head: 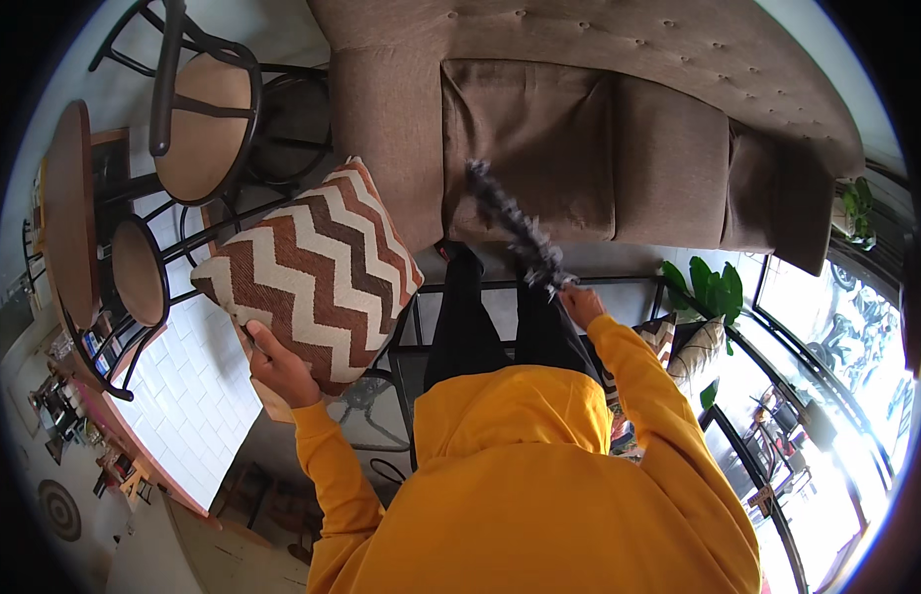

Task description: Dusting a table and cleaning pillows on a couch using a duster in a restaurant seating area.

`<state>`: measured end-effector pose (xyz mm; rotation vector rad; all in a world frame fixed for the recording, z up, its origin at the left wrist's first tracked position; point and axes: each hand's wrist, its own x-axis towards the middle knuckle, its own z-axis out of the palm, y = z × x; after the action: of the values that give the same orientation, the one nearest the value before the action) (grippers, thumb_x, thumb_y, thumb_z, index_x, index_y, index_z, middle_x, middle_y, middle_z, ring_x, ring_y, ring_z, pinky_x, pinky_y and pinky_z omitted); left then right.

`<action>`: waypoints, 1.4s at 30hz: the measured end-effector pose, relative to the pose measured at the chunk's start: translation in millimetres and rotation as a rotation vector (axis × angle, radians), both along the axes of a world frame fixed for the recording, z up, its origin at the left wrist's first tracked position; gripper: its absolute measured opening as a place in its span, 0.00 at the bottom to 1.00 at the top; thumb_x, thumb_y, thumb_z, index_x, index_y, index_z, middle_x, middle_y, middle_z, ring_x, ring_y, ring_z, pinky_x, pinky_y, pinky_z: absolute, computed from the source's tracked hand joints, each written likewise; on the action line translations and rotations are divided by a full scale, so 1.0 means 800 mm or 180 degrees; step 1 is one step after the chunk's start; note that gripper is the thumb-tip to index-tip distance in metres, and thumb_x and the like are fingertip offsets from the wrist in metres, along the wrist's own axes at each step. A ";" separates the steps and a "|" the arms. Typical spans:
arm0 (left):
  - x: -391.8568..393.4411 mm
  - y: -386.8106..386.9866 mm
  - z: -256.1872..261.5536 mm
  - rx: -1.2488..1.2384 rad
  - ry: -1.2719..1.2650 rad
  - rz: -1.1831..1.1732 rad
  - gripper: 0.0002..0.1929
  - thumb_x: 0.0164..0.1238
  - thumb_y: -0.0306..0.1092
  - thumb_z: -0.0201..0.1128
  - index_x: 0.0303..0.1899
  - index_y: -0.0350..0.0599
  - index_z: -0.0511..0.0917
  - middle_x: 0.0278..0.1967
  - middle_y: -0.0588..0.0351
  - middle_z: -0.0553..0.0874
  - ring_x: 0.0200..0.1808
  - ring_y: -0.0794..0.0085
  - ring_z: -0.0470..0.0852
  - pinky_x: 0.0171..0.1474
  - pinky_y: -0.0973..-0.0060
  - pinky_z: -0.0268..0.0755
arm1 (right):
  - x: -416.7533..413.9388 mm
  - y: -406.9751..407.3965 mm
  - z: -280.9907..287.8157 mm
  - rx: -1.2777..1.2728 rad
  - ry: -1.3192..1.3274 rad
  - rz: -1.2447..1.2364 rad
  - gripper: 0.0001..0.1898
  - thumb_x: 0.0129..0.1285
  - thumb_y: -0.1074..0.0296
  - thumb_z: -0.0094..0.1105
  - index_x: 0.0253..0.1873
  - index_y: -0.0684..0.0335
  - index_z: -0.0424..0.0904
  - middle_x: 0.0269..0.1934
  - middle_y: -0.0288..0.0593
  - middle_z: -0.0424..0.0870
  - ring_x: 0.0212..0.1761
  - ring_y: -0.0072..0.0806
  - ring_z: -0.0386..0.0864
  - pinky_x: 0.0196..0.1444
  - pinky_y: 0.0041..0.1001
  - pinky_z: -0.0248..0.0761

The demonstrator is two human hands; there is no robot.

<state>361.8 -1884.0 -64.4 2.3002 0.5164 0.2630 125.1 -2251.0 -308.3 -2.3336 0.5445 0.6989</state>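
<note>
A cushion with a brown, rust and cream zigzag cover (319,275) is held out at the left; my left hand (280,365) grips it by its lower corner. My right hand (581,306) is closed round the near end of a fluffy grey duster (516,226). The duster's far end is over the brown fabric sofa (672,163), above a creased seat cushion (531,141); whether it touches the seat I cannot tell. The handle is mostly hidden by my fingers.
Metal-framed chairs with tan seats (208,126) and a round wooden table top (73,215) stand at the left. A dark metal frame (430,289) is around my legs. More cushions (694,353) and a green leafy plant (709,286) are at the right, beside the windows.
</note>
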 end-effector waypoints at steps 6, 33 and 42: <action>0.006 0.011 -0.005 -0.0061 0.0201 0.0071 0.29 0.70 0.53 0.45 0.14 0.41 0.60 0.13 0.66 0.63 0.20 0.82 0.57 0.24 0.79 0.52 | -0.067 -0.033 0.048 -0.0211 0.0097 -0.0240 0.12 0.63 0.57 0.49 0.38 0.59 0.75 0.24 0.58 0.77 0.29 0.56 0.76 0.32 0.46 0.69; 0.014 0.007 -0.005 0.0116 0.0348 -0.0239 0.28 0.71 0.52 0.44 0.13 0.45 0.55 0.12 0.67 0.59 0.18 0.82 0.53 0.22 0.76 0.47 | 0.025 0.020 -0.039 0.0337 -0.0566 -0.0205 0.11 0.60 0.57 0.51 0.38 0.57 0.76 0.29 0.57 0.79 0.33 0.52 0.77 0.36 0.44 0.71; 0.014 -0.002 -0.003 0.0123 0.0366 -0.0234 0.27 0.72 0.50 0.45 0.14 0.46 0.55 0.12 0.68 0.59 0.18 0.83 0.54 0.22 0.78 0.48 | 0.028 0.062 -0.045 0.0749 -0.0641 0.0368 0.12 0.59 0.56 0.53 0.34 0.58 0.77 0.26 0.54 0.79 0.30 0.52 0.78 0.36 0.45 0.72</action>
<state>373.0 -1885.6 -67.1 2.3766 0.4867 0.1062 147.8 -2201.8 -344.6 -2.1933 0.2256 0.5398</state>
